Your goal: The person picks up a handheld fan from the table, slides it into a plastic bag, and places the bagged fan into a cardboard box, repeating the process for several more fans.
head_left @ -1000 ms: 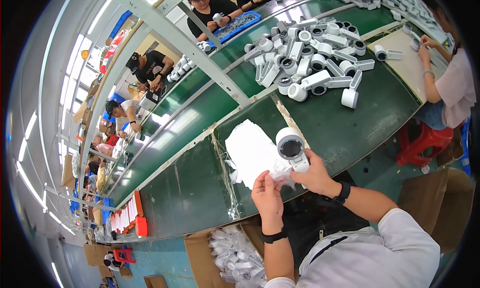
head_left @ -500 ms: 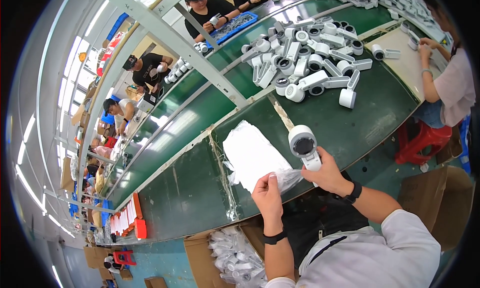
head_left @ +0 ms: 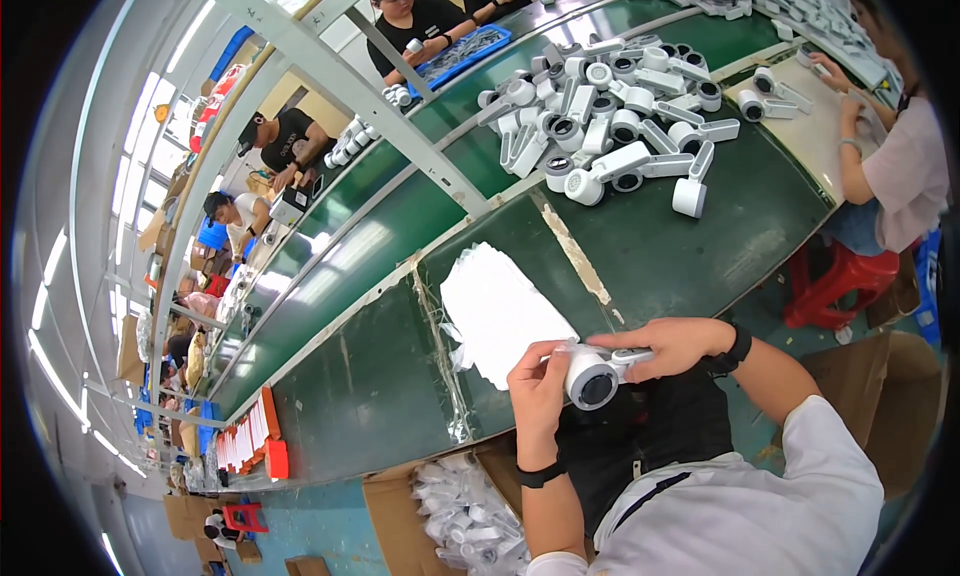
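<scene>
Over the near table edge, my right hand (head_left: 675, 348) is closed round the handle of a white handheld device (head_left: 592, 384) with a drum-shaped head and a dark round face. The head now points down and left, against my left hand (head_left: 538, 388). My left fingers are pinched on a thin clear plastic bag, of which only a little shows beside the head; how far the bag covers the head I cannot tell. Just beyond my left hand lies a stack of flat white plastic bags (head_left: 503, 311) on the green table (head_left: 690, 266).
A large heap of similar white devices (head_left: 620, 111) covers the far part of the table. Below the near edge stands a carton (head_left: 395, 516) of bagged devices (head_left: 470, 511). A co-worker (head_left: 905, 156) sits at right on a red stool (head_left: 840, 281). A metal post (head_left: 400, 126) rises at the far edge.
My right hand has tipped the device from upright to head-down and brought it nearer, against my left hand and the bag. The co-worker at right has reached farther forward.
</scene>
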A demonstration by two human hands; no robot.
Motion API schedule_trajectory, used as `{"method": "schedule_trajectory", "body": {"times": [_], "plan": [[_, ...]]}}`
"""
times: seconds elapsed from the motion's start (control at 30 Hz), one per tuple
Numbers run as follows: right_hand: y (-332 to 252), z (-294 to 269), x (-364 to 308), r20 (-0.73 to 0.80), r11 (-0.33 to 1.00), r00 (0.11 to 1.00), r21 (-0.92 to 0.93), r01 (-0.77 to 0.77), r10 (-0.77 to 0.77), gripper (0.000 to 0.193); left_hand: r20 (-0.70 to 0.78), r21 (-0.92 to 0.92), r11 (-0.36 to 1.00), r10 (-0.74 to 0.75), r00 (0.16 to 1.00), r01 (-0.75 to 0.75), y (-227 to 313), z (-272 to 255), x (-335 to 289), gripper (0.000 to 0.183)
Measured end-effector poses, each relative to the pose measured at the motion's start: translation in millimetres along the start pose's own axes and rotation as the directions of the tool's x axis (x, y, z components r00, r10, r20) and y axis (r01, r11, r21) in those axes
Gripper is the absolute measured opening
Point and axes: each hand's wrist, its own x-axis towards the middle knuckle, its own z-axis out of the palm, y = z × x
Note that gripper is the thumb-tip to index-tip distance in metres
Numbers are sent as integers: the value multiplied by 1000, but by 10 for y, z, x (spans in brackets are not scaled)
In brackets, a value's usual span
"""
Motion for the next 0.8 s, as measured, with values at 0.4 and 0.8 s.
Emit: {"method": "schedule_trajectory", "body": {"times": [0.4, 0.8], "plan": [[53, 487, 229, -284, 860, 899, 484, -165, 332, 54, 62, 595, 637, 572, 818, -490, 33, 130, -101, 5], [215, 623, 490, -605, 604, 754, 709, 364, 256, 51, 420, 465, 657, 426, 801, -593, -213, 274, -333, 11]]}}
